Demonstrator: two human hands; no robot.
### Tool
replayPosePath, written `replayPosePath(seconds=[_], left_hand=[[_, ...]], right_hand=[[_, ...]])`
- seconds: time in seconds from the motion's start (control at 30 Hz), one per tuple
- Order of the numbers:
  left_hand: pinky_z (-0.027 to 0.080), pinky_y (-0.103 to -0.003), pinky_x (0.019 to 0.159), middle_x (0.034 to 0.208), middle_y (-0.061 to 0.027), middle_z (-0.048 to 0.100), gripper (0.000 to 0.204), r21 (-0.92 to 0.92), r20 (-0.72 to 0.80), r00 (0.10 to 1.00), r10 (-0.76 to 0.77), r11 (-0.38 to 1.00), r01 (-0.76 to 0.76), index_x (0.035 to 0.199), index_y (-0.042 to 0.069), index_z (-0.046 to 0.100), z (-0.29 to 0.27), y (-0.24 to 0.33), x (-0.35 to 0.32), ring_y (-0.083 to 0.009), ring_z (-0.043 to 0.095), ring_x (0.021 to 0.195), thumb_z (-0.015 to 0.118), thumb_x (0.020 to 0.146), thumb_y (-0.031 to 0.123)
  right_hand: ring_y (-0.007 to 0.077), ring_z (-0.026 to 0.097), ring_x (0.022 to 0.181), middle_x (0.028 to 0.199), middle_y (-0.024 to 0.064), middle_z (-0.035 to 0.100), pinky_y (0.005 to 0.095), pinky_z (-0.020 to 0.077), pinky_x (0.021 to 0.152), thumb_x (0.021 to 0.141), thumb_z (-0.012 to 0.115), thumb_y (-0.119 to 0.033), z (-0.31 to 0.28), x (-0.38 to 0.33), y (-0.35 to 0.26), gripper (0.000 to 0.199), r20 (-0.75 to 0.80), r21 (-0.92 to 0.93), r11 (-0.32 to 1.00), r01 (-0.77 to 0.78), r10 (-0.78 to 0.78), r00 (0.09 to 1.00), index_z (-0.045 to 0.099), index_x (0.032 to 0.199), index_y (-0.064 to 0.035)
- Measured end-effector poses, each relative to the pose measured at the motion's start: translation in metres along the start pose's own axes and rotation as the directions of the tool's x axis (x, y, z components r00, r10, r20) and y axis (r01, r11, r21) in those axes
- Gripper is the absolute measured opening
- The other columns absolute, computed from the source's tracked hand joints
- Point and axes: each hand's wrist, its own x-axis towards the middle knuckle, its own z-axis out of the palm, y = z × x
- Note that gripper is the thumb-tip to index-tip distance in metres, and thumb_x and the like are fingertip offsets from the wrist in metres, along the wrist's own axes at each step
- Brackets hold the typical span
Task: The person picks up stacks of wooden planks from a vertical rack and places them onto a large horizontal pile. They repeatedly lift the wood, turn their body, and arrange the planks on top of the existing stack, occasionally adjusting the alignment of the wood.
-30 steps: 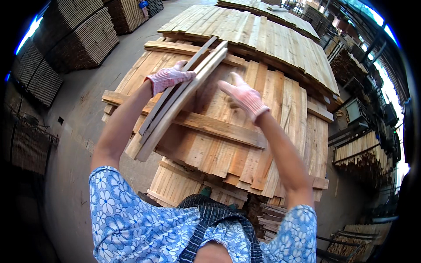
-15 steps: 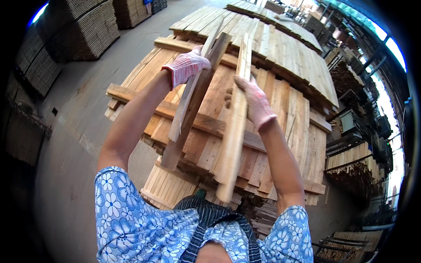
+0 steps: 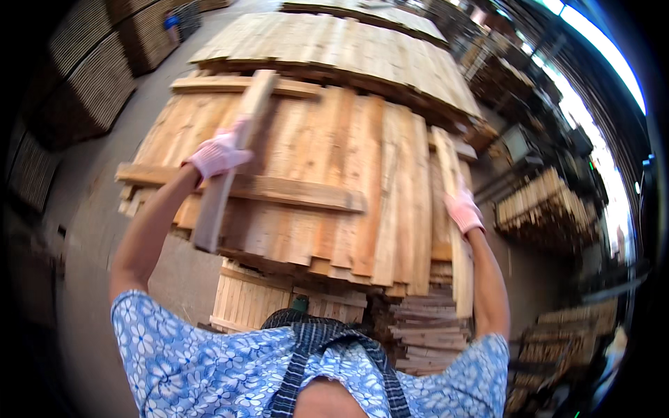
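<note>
Head view: left hand (image 3: 217, 155) fingers clamp 1 raised plank (image 3: 228, 159); right hand (image 3: 463, 211) fingers press an edge board (image 3: 451, 209) that may slide off the stack (image 3: 327, 160).

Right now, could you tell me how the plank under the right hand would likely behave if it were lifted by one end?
The plank looks long and thin, so it would probably sag slightly and swing. Its rough-sawn face should grip the right hand in its glove rather than slip.
</note>
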Motion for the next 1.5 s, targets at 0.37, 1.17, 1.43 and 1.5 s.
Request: replayPosePath(seconds=[0.37, 1.17, 1.43, 1.5], left_hand=[[0.06, -0.051, 0.073, 0.123, -0.0254, 0.06, 0.079, -0.47, -0.004, 0.985, 0.174, 0.869, -0.155, 0.158, 0.026, 0.035, 0.034, 0.149, -0.048, -0.0324, 0.065, 0.091, 0.068, 0.086, 0.022], [0.034, -0.052, 0.115, 0.152, -0.0275, 0.04, 0.073, 0.495, 0.03, 0.844, 0.535, 0.726, -0.478, 0.143, 0.005, 0.047, 0.249, 0.376, 0.035, -0.0443, 0.036, 0.142, 0.059, 0.083, 0.044], [0.05, -0.053, 0.1, 0.133, -0.0314, 0.054, 0.06, 0.646, 0.174, 0.739, 0.651, 0.491, -0.585, 0.135, 0.001, 0.048, 0.235, 0.399, 0.146, -0.0473, 0.054, 0.124, 0.061, 0.085, 0.032], [0.051, -0.049, 0.099, 0.133, -0.0304, 0.054, 0.046, 0.679, 0.204, 0.17, 0.964, -0.014, -0.734, 0.126, 0.001, 0.053, 0.234, 0.466, 0.094, -0.0461, 0.056, 0.12, 0.06, 0.089, 0.029]], right_hand=[[0.0476, 0.048, 0.138, 0.146, 0.0362, 0.047, 0.0513, 0.0386, 0.114, 0.097, 0.047, -0.063, 0.01, 0.06, -0.097, 0.086, 0.197, 0.419, 0.904, -0.084, 0.0, 0.98, 0.018, 0.164, -0.018], [0.0301, 0.059, 0.13, 0.138, 0.0184, 0.064, 0.0368, 0.0443, 0.11, 0.102, 0.059, -0.024, 0.1, -0.313, 0.241, 0.043, -0.131, 0.85, 0.427, -0.309, 0.739, 0.661, 0.058, 0.139, -0.0021], [0.0296, 0.06, 0.13, 0.136, 0.0183, 0.065, 0.0366, 0.0449, 0.109, 0.101, 0.058, -0.029, 0.2, -0.477, 0.293, 0.047, 0.232, 0.851, -0.015, -0.526, 0.908, 0.348, 0.057, 0.141, -0.0048], [0.0283, 0.063, 0.124, 0.13, 0.0172, 0.068, 0.036, 0.047, 0.105, 0.101, 0.058, -0.029, 0.217, -0.496, 0.287, 0.046, 0.289, 0.838, -0.085, -0.539, 0.907, 0.305, 0.057, 0.141, -0.006]])
